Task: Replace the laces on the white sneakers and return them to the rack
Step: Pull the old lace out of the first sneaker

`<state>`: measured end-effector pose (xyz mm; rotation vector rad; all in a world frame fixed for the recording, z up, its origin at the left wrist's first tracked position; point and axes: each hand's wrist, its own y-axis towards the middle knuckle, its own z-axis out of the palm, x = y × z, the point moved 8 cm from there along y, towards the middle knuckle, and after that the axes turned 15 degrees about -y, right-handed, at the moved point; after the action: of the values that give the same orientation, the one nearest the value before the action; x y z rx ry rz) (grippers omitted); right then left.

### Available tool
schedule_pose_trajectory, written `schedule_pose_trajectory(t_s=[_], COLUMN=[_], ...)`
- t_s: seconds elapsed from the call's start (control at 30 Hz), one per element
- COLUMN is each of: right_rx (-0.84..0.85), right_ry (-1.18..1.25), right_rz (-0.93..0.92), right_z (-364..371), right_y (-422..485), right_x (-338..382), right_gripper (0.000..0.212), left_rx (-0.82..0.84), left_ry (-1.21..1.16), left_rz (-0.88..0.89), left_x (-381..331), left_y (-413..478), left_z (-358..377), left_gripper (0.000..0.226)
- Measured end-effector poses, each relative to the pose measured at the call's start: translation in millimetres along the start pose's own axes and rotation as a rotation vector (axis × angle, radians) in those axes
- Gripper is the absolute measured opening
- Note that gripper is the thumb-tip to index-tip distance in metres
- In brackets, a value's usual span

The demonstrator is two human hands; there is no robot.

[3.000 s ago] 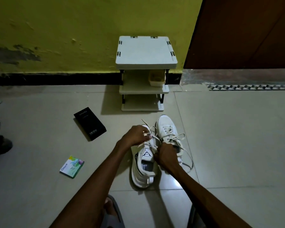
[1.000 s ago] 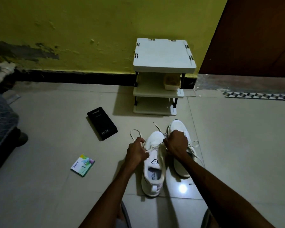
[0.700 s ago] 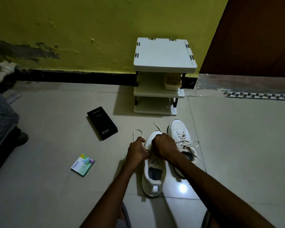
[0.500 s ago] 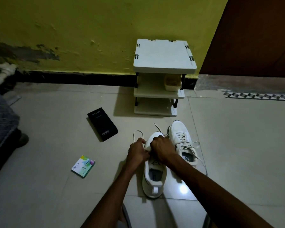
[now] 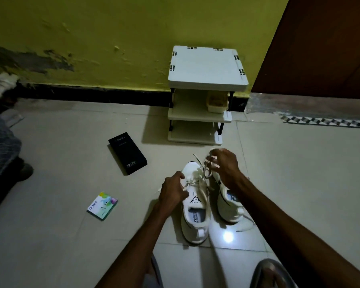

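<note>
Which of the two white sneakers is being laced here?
The left sneaker, nearer the black vivo box: left hand and right hand both hold its lace; the right sneaker lies partly behind that wrist.

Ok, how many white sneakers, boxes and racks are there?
Sneakers: 2
Boxes: 2
Rack: 1
Total: 5

Single head cam, wide-angle, looks fwd/down at floor [image 5: 71, 235] toward rack [image 5: 206, 67].
</note>
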<state>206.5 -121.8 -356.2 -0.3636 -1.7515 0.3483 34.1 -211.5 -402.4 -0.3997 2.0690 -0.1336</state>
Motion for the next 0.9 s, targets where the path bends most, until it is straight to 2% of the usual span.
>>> schedule_pose_trajectory(t_s=[0.03,0.1,0.13,0.23,0.27,0.33,0.4,0.47,0.57,0.6,0.63,0.7,0.73,0.77,0.83,0.9], right_rx=[0.115,0.242,0.274,0.284,0.262,0.211,0.186,0.168,0.079,0.006,-0.102,-0.344,-0.380,-0.335,-0.103,0.106], right_ry=[0.114,0.062,-0.090,-1.072,-1.261,-1.448,-1.670,-1.733,-1.580,-1.438,-1.220,-0.605,-0.292,-0.032,0.270,0.334], right_rz=[0.117,0.205,0.144,-0.478,-0.624,-0.692,-0.704,-0.748,-0.713,-0.674,-0.613,-0.430,-0.293,-0.153,0.053,0.139], right_z=[11.4,23.3,23.9,42.4,50.5,59.5,68.5,75.1,69.1,61.7,49.2,10.5,-2.8,-4.9,11.7,30.6], right_y=[-2.4,-6.9,-7.6,-19.3,-23.6,-29.4,-33.6,-36.4,-32.2,-28.5,-26.1,-22.8,-18.8,-16.4,-12.1,-18.4], right_x=[-13.8,-27.9,-26.1,-4.5,-5.3,-10.4,-17.9,-19.6,-12.6,-7.0,1.3,10.0,3.8,-3.1,-12.4,-16.0], right_gripper=[0.016,0.016,0.015,0.021,0.020,0.027,0.023,0.018,0.016,0.015,0.010,0.009,0.010,0.011,0.010,0.012], left_rx=[-0.002,-0.011,-0.018,-0.029,-0.031,-0.034,-0.031,-0.034,-0.011,-0.002,0.002,0.009,0.012,0.016,0.023,0.021], left_ry=[-0.004,-0.005,-0.007,-0.002,0.001,0.003,0.004,0.013,0.015,0.012,0.011,0.011,0.011,0.009,0.006,-0.002], left_rz=[0.003,-0.013,-0.031,-0.055,-0.060,-0.064,-0.069,-0.070,-0.058,-0.050,-0.041,-0.026,-0.018,-0.015,-0.005,-0.005], left_x=[0.4,2.5,4.4,6.7,5.4,4.5,4.5,5.1,4.2,3.6,3.3,2.4,1.8,2.7,2.6,3.0], left_y=[0.6,1.5,2.0,4.8,5.1,4.5,4.2,3.8,3.0,3.2,3.3,3.4,3.5,3.4,4.1,4.4], left_z=[0.9,1.4,1.2,2.0,1.9,2.3,2.7,1.6,2.2,3.0,3.4,4.0,4.4,5.2,6.1,5.6], left_gripper=[0.052,0.053,0.054,0.053,0.052,0.052,0.054,0.055,0.056,0.056,0.056,0.057,0.057,0.058,0.057,0.056])
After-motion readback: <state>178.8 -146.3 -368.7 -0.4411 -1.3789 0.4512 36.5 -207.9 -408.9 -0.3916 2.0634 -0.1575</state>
